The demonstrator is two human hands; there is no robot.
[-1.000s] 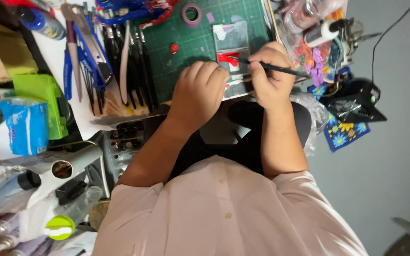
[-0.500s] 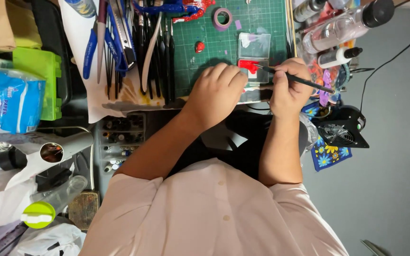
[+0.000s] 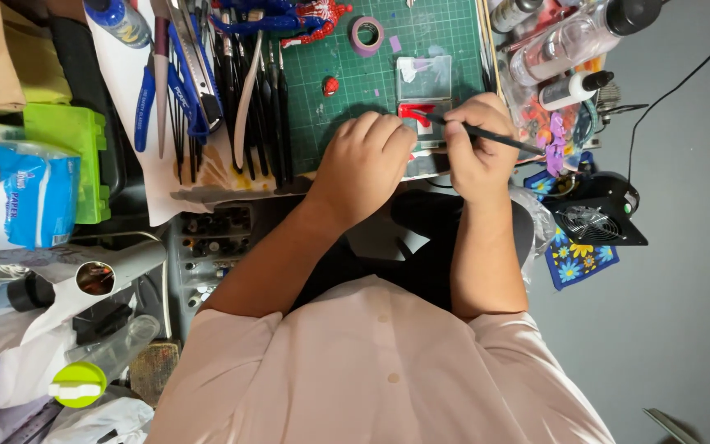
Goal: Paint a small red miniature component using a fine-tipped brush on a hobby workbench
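Green cutting mat (image 3: 371,78) filled the desk top. Left hand (image 3: 365,163) lay curled, knuckles up, over a small red part (image 3: 415,111) at the mat's near edge (hold unclear, can't tell). Right hand (image 3: 477,144) pinched a thin black brush (image 3: 486,136), tip touching the red part.

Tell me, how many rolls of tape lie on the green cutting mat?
1: a purple tape roll near the green cutting mat's far edge, beyond the left hand. Hands may hide others.
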